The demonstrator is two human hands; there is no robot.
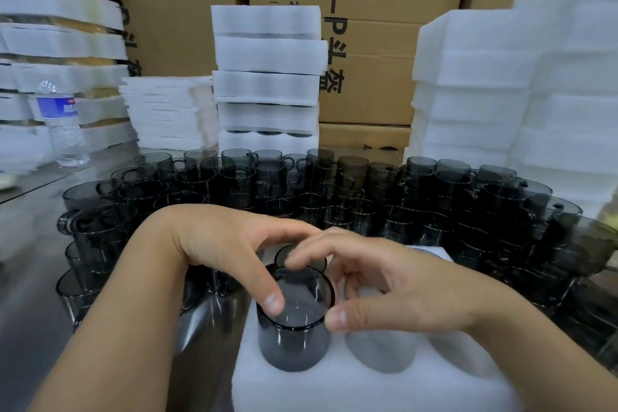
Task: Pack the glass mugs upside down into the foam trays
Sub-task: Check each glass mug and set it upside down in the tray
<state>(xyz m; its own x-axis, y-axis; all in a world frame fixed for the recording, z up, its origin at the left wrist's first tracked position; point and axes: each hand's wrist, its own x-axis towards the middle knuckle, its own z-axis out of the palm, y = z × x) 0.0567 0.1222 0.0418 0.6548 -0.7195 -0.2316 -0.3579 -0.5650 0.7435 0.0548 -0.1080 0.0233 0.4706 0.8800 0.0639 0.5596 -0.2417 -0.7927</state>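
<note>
A white foam tray with round pockets lies in front of me. A smoky grey glass mug stands upside down in its near left pocket. My left hand holds the mug's top with thumb and curled fingers. My right hand pinches the same mug from the right, thumb against its rim. A second grey mug sits in the pocket behind, partly hidden by my fingers. The pocket right of the mug holds nothing.
Several rows of grey glass mugs crowd the table behind and beside the tray. Stacks of foam trays stand at the back, with more foam at the right. A water bottle stands at the left. Cardboard boxes form the backdrop.
</note>
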